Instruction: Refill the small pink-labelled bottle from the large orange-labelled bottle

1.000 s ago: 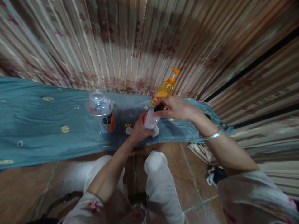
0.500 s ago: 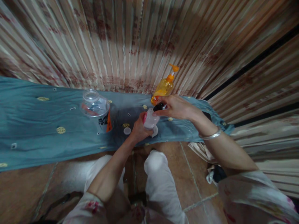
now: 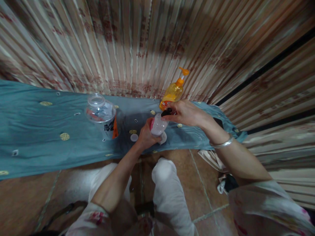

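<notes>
In the head view, my left hand point(image 3: 147, 135) is wrapped around a small translucent whitish bottle point(image 3: 159, 125) with pink on its side. The bottle leans a little to the right. My right hand point(image 3: 187, 113) pinches the black cap point(image 3: 167, 112) at the bottle's top; whether the cap is loose there I cannot tell. A white round piece point(image 3: 163, 138) shows just below the bottle, partly hidden by my left hand. Left of that hand, a small whitish disc point(image 3: 134, 137) lies on the cloth. Behind my right hand stands a yellow pump bottle point(image 3: 173, 92) with an orange pump head.
A clear plastic container point(image 3: 100, 111) with an orange-and-black label stands on the left of the blue-green cloth point(image 3: 36, 131). A pleated curtain point(image 3: 137, 42) hangs along the far edge. Something dark and flat point(image 3: 218, 122) lies beyond my right wrist. Tiled floor point(image 3: 197, 193) lies below.
The black cap has turned slightly between my right fingers, and the bottle has shifted a touch. Both hands stay in nearly the same place.
</notes>
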The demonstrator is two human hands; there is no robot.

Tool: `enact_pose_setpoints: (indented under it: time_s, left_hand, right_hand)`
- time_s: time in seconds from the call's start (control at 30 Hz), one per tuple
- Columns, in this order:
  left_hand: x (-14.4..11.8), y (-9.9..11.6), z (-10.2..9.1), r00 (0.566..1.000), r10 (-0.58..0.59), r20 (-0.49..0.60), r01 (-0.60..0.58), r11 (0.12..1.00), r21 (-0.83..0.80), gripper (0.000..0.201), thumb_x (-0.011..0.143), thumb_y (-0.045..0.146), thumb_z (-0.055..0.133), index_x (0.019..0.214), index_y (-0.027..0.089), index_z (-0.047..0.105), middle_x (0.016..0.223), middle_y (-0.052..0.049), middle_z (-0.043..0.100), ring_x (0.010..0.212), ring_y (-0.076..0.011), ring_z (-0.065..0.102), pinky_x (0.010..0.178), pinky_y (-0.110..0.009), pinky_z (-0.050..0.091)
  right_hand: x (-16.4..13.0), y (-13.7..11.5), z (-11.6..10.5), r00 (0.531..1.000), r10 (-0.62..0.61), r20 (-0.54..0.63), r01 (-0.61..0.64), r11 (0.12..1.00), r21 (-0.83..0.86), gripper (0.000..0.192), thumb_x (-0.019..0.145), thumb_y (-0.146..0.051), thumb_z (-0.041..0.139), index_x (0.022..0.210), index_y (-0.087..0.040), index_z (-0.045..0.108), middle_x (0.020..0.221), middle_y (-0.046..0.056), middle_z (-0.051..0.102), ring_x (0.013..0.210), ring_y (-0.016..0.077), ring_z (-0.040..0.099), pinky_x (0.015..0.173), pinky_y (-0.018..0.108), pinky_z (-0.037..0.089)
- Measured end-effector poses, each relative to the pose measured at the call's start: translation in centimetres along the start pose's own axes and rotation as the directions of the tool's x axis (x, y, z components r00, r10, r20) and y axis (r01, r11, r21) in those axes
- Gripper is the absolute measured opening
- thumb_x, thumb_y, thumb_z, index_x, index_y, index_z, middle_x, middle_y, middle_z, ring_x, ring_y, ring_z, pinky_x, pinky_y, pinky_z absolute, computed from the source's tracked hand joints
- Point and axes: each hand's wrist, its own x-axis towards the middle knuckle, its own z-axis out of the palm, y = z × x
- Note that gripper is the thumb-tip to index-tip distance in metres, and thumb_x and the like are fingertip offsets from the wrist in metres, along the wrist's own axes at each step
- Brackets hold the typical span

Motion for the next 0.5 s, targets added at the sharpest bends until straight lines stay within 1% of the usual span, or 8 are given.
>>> enact_pose_setpoints:
  time_s: [0.07,0.13,0.2,0.27,0.33,0.4,0.5]
  left_hand:
    - [0.04,-0.04,-0.06,1.0,0.001,0.0,-0.001,1.0,-0.002,0.086,0.056,0.017,0.08,0.137,0.016,0.05,0.127,-0.012,0.075,0.112,-0.0295,0.074,0.099,-0.043,0.058]
    - [0.09,-0.11,-0.11,1.0,0.001,0.001,-0.001,1.0,-0.004,0.086,0.056,0.017,0.08,0.136,0.018,0.05,0.127,-0.011,0.075,0.112,-0.0289,0.074,0.099,-0.042,0.058]
    - [0.14,-0.19,-0.16,1.0,-0.001,-0.002,0.001,1.0,-0.003,0.086,0.055,0.017,0.081,0.136,0.02,0.05,0.125,-0.009,0.075,0.113,-0.0287,0.074,0.099,-0.041,0.058]
    - [0.17,-0.27,-0.18,1.0,-0.002,-0.007,0.002,1.0,-0.001,0.087,0.055,0.016,0.081,0.137,0.02,0.05,0.125,-0.009,0.075,0.113,-0.029,0.074,0.1,-0.041,0.058]
    - [0.2,-0.35,-0.17,1.0,-0.002,-0.012,0.002,1.0,0.0,0.089,0.055,0.016,0.081,0.138,0.019,0.049,0.126,-0.01,0.075,0.113,-0.0297,0.074,0.1,-0.042,0.058]
    - [0.21,-0.41,-0.16,1.0,-0.002,-0.012,0.002,1.0,0.0,0.088,0.055,0.016,0.081,0.137,0.019,0.05,0.125,-0.01,0.075,0.111,-0.0304,0.074,0.098,-0.043,0.059]
    - [0.18,-0.43,-0.17,1.0,0.001,-0.011,-0.001,1.0,-0.001,0.088,0.055,0.016,0.082,0.136,0.02,0.05,0.124,-0.01,0.075,0.111,-0.031,0.075,0.097,-0.043,0.059]
  right_hand:
    - [-0.05,-0.13,0.0,1.0,0.016,-0.021,-0.017,0.999,-0.033,0.033,0.096,-0.043,0.075,0.117,-0.017,0.077,0.095,0.008,0.079,0.089,0.0247,0.072,0.079,0.032,0.05]
    - [-0.11,-0.24,0.03,0.999,0.0,-0.045,-0.001,1.0,-0.013,0.038,0.094,-0.042,0.078,0.123,-0.018,0.074,0.101,0.008,0.079,0.092,0.0245,0.072,0.08,0.031,0.05]
    - [-0.18,-0.39,0.05,0.998,-0.035,-0.043,0.036,0.999,0.021,0.04,0.093,-0.036,0.078,0.129,-0.02,0.072,0.106,0.007,0.079,0.093,0.023,0.072,0.08,0.03,0.05]
    - [-0.23,-0.61,0.0,0.999,-0.038,-0.031,0.038,0.999,0.017,0.034,0.095,-0.033,0.075,0.127,-0.02,0.073,0.101,0.006,0.079,0.089,0.0223,0.072,0.078,0.03,0.049]
    - [-0.24,-0.85,-0.12,0.999,-0.005,-0.032,0.004,1.0,-0.014,0.029,0.096,-0.035,0.074,0.121,-0.019,0.075,0.092,0.006,0.078,0.085,0.0232,0.072,0.076,0.03,0.047]
    - [-0.2,-1.01,-0.26,0.999,0.018,-0.049,-0.019,0.999,-0.034,0.033,0.095,-0.039,0.076,0.12,-0.018,0.076,0.089,0.006,0.077,0.085,0.0241,0.071,0.076,0.031,0.046]
    - [-0.08,-1.01,-0.37,0.998,-0.019,-0.056,0.017,0.999,-0.031,0.041,0.094,-0.039,0.077,0.13,-0.02,0.073,0.096,0.006,0.079,0.09,0.0248,0.072,0.079,0.032,0.048]
